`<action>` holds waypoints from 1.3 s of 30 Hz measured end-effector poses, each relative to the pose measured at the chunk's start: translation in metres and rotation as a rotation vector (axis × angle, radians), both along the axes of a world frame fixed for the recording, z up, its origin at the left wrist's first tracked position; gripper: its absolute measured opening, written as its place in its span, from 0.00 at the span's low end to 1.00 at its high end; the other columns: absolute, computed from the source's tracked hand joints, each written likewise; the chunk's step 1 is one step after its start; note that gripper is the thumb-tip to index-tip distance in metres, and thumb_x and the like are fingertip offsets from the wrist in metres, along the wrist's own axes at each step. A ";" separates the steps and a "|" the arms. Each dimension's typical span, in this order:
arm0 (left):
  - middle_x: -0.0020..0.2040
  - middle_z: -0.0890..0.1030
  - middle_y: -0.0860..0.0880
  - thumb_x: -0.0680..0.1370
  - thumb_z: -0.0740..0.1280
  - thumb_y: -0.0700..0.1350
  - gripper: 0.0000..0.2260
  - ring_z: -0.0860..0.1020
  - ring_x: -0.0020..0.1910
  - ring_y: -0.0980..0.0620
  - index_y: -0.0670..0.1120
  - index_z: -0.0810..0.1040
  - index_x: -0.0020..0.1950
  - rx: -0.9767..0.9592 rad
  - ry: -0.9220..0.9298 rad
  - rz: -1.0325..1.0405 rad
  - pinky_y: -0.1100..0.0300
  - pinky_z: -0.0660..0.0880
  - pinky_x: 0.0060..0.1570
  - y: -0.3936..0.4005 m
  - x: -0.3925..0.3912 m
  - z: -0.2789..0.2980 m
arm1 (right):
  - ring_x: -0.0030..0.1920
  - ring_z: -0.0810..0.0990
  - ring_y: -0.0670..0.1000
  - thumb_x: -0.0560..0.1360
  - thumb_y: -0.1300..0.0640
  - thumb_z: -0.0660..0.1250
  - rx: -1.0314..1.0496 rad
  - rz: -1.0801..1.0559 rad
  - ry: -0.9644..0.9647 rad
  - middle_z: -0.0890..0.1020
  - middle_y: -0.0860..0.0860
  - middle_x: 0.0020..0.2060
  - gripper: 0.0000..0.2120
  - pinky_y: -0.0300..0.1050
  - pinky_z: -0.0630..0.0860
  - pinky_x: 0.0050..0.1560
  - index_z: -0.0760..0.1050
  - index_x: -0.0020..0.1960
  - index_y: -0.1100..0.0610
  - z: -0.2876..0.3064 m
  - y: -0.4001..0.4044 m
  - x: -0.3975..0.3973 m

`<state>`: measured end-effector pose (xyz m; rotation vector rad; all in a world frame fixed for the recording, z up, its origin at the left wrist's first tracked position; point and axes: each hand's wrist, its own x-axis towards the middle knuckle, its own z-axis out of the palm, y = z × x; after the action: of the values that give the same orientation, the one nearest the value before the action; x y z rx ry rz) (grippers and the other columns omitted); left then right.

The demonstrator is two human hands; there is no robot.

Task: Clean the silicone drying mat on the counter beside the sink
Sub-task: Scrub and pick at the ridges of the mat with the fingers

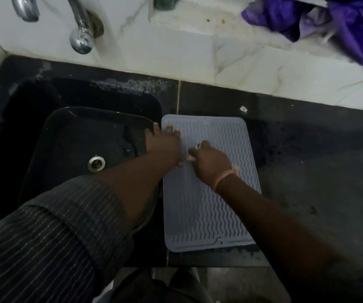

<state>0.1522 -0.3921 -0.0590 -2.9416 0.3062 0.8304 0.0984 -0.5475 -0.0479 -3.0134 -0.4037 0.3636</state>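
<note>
A grey silicone drying mat point(209, 204) with wavy ridges lies flat on the dark counter point(318, 171), right of the black sink point(77, 138). My left hand point(165, 143) rests palm down on the mat's far left corner, fingers spread. My right hand point(211, 162) is on the mat just beside it, fingers curled down onto the surface; something small and pale may sit under the fingertips, but I cannot tell what. A pale band circles my right wrist.
Chrome taps point(82, 38) stand above the sink against the white marble backsplash point(198, 51). A purple cloth point(340, 25) lies on the ledge at the far right. A steel drain point(96, 163) sits in the basin. The counter's front edge runs just below the mat.
</note>
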 end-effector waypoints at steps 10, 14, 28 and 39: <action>0.84 0.42 0.47 0.73 0.71 0.68 0.53 0.43 0.81 0.32 0.52 0.42 0.84 -0.102 0.055 -0.005 0.32 0.46 0.76 0.008 0.004 -0.008 | 0.48 0.82 0.55 0.80 0.54 0.65 0.041 -0.072 0.169 0.79 0.54 0.54 0.12 0.47 0.79 0.49 0.82 0.60 0.54 0.002 -0.007 -0.080; 0.85 0.43 0.47 0.74 0.71 0.67 0.51 0.45 0.81 0.32 0.52 0.43 0.85 -0.087 0.021 -0.013 0.32 0.48 0.76 0.005 0.003 -0.006 | 0.45 0.82 0.49 0.82 0.48 0.62 0.170 -0.183 0.099 0.83 0.48 0.44 0.12 0.47 0.78 0.53 0.83 0.51 0.49 0.027 -0.009 -0.022; 0.84 0.39 0.49 0.74 0.71 0.68 0.54 0.44 0.81 0.32 0.53 0.37 0.84 -0.011 0.085 0.059 0.30 0.49 0.76 -0.005 0.002 0.004 | 0.40 0.81 0.56 0.76 0.61 0.69 0.098 -0.007 -0.029 0.80 0.57 0.46 0.09 0.48 0.78 0.38 0.83 0.54 0.58 -0.011 -0.011 -0.072; 0.83 0.57 0.46 0.79 0.69 0.57 0.34 0.54 0.80 0.35 0.56 0.59 0.81 -0.198 -0.175 0.046 0.37 0.57 0.76 -0.004 -0.038 0.004 | 0.41 0.82 0.53 0.78 0.52 0.67 0.194 0.031 0.217 0.84 0.53 0.42 0.11 0.45 0.79 0.43 0.84 0.44 0.56 0.003 -0.032 -0.088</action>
<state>0.1143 -0.3959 -0.0552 -3.1889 0.3275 0.5723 0.0106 -0.5791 -0.0444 -2.7458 -0.4396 0.6085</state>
